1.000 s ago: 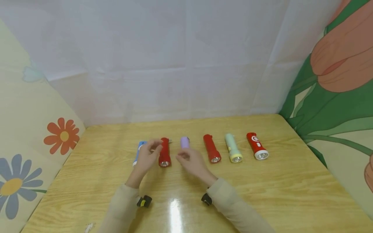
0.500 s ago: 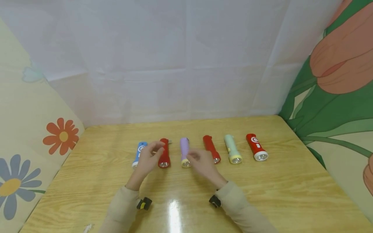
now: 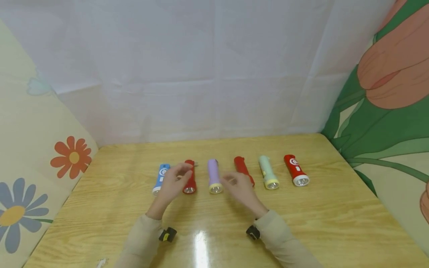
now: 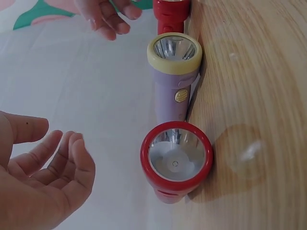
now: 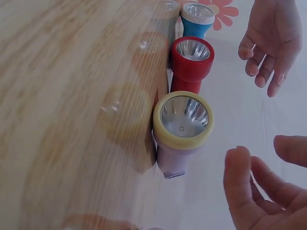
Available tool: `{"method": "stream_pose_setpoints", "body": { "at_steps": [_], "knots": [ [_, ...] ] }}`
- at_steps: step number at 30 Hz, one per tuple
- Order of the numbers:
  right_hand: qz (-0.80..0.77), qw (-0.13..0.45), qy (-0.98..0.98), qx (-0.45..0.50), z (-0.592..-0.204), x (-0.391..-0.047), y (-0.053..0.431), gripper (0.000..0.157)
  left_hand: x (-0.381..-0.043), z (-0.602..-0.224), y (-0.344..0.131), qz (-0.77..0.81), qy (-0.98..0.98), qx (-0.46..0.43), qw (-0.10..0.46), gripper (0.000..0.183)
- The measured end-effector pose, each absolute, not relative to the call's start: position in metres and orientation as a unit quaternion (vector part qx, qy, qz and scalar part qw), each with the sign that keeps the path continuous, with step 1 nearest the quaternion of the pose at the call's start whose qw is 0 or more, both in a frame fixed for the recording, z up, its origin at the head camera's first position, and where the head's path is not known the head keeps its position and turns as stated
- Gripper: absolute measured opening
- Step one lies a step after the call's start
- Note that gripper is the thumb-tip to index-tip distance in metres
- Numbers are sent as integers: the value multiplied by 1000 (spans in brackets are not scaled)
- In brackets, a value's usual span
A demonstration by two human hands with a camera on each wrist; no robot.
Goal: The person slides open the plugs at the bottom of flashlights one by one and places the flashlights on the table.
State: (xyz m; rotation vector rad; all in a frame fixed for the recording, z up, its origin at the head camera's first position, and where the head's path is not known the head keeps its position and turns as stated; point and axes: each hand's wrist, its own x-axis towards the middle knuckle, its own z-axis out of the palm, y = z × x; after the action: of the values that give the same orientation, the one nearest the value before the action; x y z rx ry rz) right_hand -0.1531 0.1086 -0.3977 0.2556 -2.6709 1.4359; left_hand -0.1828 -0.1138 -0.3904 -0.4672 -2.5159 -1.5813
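A creased pale sheet point(image 3: 214, 74) backs a wood-grain bench point(image 3: 335, 223), flanked at left by a printed red flower point(image 3: 73, 157) and blue-gray daisy point(image 3: 14, 215), at right by a large pink bloom point(image 3: 393, 70) amid green leaves point(image 3: 392, 128).

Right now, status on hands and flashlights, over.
Left hand, right hand: both empty. Purple flashlight lying between, untouched. Right hand partly hides red flashlight, head view.
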Motion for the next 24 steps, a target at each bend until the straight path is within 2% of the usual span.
{"method": "stream_pose_setpoints", "body": {
  "at_steps": [12, 24],
  "knots": [
    [514, -19, -855, 61, -407, -161, 115, 39, -199, -392, -103, -515, -843, -150, 42, 30],
    [498, -62, -864, 43, -409, -167, 112, 40, -218, -401, -91, -488, -860, -147, 15, 35]
  ]
}}
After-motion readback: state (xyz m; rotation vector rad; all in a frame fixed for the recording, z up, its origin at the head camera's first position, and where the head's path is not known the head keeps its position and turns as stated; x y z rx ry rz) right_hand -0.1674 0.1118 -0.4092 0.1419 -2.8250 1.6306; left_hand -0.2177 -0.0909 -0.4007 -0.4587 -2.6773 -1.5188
